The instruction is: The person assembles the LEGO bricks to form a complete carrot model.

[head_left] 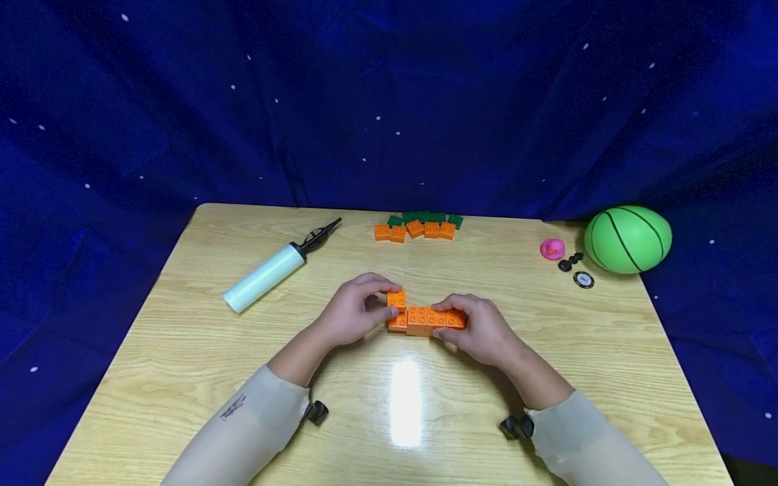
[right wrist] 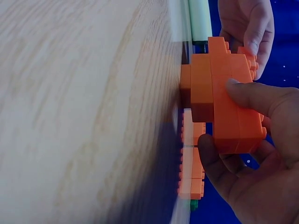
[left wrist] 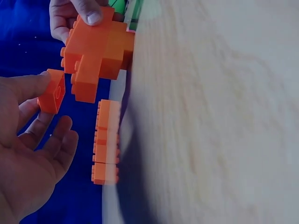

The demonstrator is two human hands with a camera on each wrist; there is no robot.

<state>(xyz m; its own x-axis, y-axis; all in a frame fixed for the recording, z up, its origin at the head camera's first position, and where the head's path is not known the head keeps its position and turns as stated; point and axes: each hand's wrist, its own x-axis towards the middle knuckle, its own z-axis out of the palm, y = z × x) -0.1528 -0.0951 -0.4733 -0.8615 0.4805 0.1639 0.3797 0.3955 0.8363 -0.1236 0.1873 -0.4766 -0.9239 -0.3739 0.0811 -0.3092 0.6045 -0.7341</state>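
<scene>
My left hand (head_left: 357, 310) pinches a single orange toy brick (left wrist: 52, 91) between thumb and fingers. It is held just apart from the left end of a built block of orange bricks (head_left: 417, 320), above a lower studded step there. Around the right end of that block curl the thumb and fingers of my right hand (head_left: 483, 329). Seen from the wrists, the block (right wrist: 236, 107) is layered, with a narrower part below and a step jutting out toward the left hand. The studs face up in the head view.
Several loose orange bricks (head_left: 431, 230) lie at the back of the table, with green bricks (head_left: 425, 217) behind them. A hand pump (head_left: 267, 275) lies to the left. On the right are a green ball (head_left: 629, 239), a pink rubber duck (head_left: 552, 249), a small black item (head_left: 565, 265) and a round chip (head_left: 583, 279).
</scene>
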